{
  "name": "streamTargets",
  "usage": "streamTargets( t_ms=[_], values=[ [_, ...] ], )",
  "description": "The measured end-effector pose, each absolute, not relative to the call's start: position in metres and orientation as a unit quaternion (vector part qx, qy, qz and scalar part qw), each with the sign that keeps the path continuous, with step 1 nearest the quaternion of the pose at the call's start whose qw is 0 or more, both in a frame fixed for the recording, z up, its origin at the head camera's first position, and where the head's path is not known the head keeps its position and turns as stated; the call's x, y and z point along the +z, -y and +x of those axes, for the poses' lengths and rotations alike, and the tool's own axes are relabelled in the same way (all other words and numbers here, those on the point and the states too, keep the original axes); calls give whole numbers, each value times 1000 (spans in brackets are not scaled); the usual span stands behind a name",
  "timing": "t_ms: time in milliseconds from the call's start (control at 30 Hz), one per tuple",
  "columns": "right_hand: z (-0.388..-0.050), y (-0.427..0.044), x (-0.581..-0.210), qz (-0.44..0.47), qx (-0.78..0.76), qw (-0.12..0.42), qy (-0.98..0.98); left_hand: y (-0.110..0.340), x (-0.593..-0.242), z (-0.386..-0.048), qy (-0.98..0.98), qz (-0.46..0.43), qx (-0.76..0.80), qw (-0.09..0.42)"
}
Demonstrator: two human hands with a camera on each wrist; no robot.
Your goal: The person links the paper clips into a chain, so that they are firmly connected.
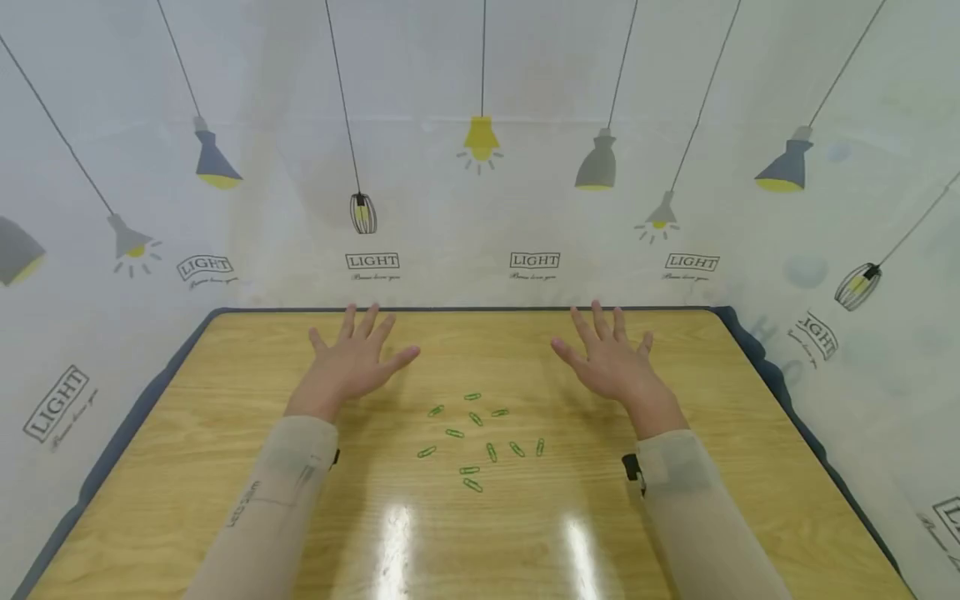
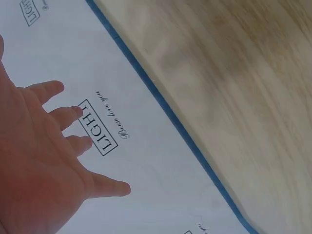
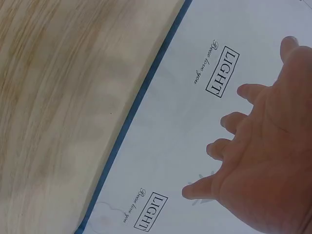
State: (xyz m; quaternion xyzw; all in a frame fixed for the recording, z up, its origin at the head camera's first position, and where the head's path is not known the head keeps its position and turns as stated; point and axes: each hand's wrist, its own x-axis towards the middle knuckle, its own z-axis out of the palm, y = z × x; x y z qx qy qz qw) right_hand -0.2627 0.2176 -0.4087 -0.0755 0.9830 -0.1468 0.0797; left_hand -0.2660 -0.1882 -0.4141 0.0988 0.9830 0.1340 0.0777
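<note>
Pale sleeves (image 1: 262,508) are flanking green paper clips (image 1: 491,452), lying on the worktop (image 1: 750,417) between its side edges — left hand (image 1: 352,365) and right hand (image 1: 610,364), fingers spread apart, are hovering near the far edge.

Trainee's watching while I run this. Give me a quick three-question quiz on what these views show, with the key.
1. What colour are the paper clips on the table?
2. True or false: the right hand pinches one of the paper clips.
3. How are the fingers of the left hand held?
A) curled into a fist
B) spread apart
C) wrapped round one of the paper clips

Key: 1. Green. 2. False; it holds nothing. 3. B.
</note>
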Motion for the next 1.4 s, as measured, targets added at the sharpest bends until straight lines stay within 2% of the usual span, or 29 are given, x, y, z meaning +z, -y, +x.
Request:
streamTargets(
  t_ms=[200, 433, 667, 1033, 1400],
  values=[
    [-258, -215, -401, -83, -145, 86, -982, 182, -406, -259, -984, 101, 125, 76],
    [-237, -206, -386, -109, -153, 82, -979, 165, -390, -239, -982, 120, 117, 82],
    [-217, -192, -394, -150, -224, 122, -955, 140, -388, -216, -969, 162, 137, 124],
    [-207, -183, -430, -153, -319, 212, -911, 107, -409, -169, -913, 205, 285, 208],
    [-211, -196, -450, -140, -374, 241, -885, 101, -442, -157, -874, 231, 339, 262]
  ],
)
